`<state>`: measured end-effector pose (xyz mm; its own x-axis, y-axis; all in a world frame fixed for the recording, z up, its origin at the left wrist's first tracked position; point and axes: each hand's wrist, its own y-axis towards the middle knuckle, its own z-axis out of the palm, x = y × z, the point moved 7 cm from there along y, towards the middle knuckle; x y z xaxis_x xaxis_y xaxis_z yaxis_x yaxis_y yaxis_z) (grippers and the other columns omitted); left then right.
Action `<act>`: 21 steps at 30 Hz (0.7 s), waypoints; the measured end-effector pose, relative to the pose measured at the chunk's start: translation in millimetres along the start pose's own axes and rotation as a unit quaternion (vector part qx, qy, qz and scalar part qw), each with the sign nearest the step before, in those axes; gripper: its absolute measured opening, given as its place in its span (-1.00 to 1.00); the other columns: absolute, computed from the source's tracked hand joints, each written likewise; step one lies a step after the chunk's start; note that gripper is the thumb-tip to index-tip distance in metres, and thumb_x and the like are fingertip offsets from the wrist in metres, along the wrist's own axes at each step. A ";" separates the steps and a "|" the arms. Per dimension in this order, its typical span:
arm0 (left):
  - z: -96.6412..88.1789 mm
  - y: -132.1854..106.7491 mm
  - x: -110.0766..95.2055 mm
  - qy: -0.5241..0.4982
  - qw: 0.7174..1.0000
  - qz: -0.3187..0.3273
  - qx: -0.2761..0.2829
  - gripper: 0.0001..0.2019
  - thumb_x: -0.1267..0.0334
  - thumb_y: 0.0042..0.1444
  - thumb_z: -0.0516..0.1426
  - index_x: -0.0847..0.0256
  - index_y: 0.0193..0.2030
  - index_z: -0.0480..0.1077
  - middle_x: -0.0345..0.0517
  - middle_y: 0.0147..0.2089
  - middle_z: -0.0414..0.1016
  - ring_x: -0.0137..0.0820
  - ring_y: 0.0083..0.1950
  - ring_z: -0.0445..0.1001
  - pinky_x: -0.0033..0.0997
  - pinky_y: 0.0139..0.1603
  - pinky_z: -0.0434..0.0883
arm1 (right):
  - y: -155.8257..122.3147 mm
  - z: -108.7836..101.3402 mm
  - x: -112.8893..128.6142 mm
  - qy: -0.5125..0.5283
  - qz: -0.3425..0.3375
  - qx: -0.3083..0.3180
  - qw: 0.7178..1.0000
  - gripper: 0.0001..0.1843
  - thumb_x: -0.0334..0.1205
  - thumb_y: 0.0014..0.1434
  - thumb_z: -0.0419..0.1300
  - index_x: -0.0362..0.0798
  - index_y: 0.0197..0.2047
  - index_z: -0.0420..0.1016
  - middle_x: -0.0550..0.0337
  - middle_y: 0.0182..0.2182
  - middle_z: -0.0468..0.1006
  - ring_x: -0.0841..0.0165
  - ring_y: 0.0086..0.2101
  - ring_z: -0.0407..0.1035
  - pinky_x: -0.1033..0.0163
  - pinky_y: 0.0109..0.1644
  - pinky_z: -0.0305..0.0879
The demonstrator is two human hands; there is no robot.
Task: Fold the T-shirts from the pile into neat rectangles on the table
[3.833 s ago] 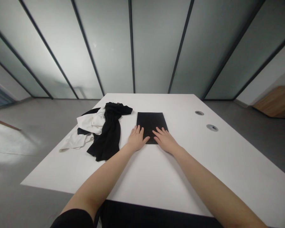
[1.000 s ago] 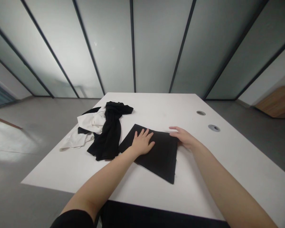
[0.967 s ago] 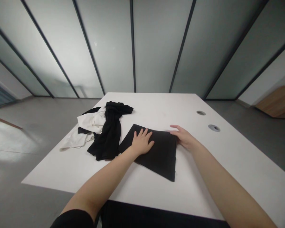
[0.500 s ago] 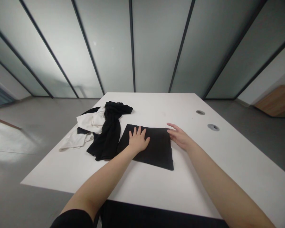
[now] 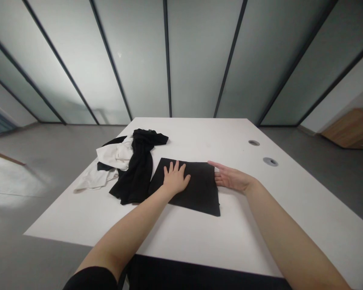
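Note:
A folded black garment lies flat on the white table, roughly a rectangle with a slightly uneven right edge. My left hand rests palm down on its upper left part, fingers spread. At the garment's right edge is my right hand, turned with its palm partly up and fingers stretched out. One of its fingers reaches along the far right corner, while the other fingertips meet the side edge and may be slightly under it. Close by on the left lies a loose black garment, its end next to the folded one.
White clothing is bunched with the loose black garment at the table's left side. Two round cable grommets are set in the white table on the right. Frosted glass panels stand behind it.
My right hand has rotated palm upward, and its fingers have shifted down along the garment's right edge. My left hand stays pressed on the garment, which keeps its place.

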<state>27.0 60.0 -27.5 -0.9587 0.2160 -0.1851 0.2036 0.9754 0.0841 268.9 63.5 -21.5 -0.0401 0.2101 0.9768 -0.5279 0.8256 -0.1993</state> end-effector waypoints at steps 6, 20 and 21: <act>-3.7 -2.6 -6.0 0.000 1.000 0.013 0.002 -0.33 -0.12 0.46 0.00 0.14 0.58 0.23 0.24 0.66 0.07 0.28 0.64 0.02 0.48 0.54 0.04 | 15.3 11.5 -8.3 -0.035 0.004 -0.044 0.998 -0.43 0.03 0.31 0.37 0.11 0.34 0.56 0.01 0.21 0.65 0.15 0.12 0.57 -0.02 0.24 0.52; -24.5 -8.8 -29.9 -0.024 0.990 0.124 -0.066 -0.49 -0.06 0.52 -0.03 0.08 0.45 0.39 0.08 0.62 0.19 0.07 0.63 0.09 0.27 0.61 0.04 | 12.3 -78.2 -9.4 -0.099 -0.054 -0.409 0.905 -0.28 -0.16 0.28 0.16 0.04 0.51 0.39 0.05 0.15 0.69 0.16 0.06 0.61 0.02 0.20 0.54; -23.3 -8.6 -29.7 -0.024 0.990 0.124 -0.058 -0.49 -0.06 0.52 -0.02 0.08 0.44 0.39 0.08 0.63 0.18 0.06 0.63 0.09 0.27 0.60 0.04 | 2.3 -98.6 -8.7 -0.128 -0.057 -0.454 0.880 -0.24 -0.15 0.28 0.13 0.01 0.54 0.32 0.01 0.20 0.65 0.13 0.12 0.58 -0.01 0.23 0.52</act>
<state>49.1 44.2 0.1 -0.8706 0.4535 -0.1910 0.4053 0.8810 0.2442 351.7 115.2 -38.1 -0.2821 0.0694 0.9569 0.3497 0.9362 0.0352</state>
